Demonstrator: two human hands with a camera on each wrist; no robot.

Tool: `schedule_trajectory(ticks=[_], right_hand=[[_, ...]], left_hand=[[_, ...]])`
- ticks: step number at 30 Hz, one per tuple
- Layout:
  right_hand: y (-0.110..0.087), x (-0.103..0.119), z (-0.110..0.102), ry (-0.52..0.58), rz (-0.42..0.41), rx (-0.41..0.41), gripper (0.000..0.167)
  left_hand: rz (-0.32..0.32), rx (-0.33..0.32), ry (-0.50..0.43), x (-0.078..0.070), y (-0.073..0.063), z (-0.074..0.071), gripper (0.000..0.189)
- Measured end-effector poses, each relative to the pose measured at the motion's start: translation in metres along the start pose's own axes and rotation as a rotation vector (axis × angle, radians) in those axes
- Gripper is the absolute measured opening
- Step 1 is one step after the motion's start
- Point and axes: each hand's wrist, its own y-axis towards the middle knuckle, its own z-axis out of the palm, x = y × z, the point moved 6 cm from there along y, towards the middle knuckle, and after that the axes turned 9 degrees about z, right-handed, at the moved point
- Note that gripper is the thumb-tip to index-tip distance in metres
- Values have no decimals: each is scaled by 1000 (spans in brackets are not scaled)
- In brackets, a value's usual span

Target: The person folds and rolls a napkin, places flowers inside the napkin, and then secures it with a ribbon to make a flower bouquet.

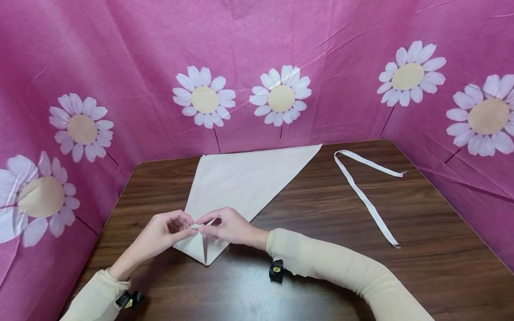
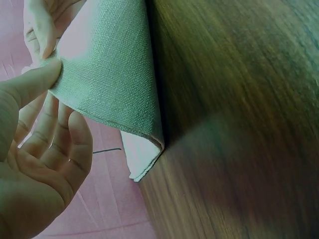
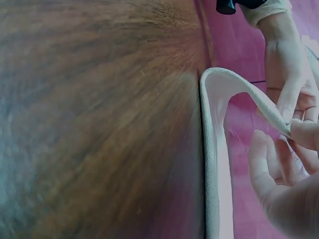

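Note:
A large off-white cloth (image 1: 241, 178) with a long slanting edge lies on the table, its near corner lifted and folded back on itself. My left hand (image 1: 160, 232) pinches the raised corner tip between thumb and fingers. From the other side my right hand (image 1: 233, 228) pinches the same tip, fingertips close against the left ones. In the left wrist view the cloth (image 2: 109, 64) stands up in a slanting flap with a bent lower edge. The right wrist view shows the cloth (image 3: 214, 114) curving in a loop from the tabletop up to both hands' fingertips.
A narrow white ribbon (image 1: 361, 196) lies bent in a V on the right of the dark wooden table (image 1: 313, 214). A pink curtain with white daisies (image 1: 241, 35) hangs behind and along both sides. Small black devices (image 1: 276, 270) sit at both wrists.

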Motion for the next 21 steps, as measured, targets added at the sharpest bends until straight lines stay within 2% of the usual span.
schedule_trajectory(ticks=[5, 12, 21], right_hand=[[2, -4, 2, 140, 46, 13, 15], [3, -5, 2, 266, 85, 6, 15], [5, -11, 6, 395, 217, 41, 26]], left_hand=[[12, -10, -2, -1, -1, 0, 20], [104, -38, -24, -5, -2, 0, 31], [160, -46, 71, -7, -3, 2, 41]])
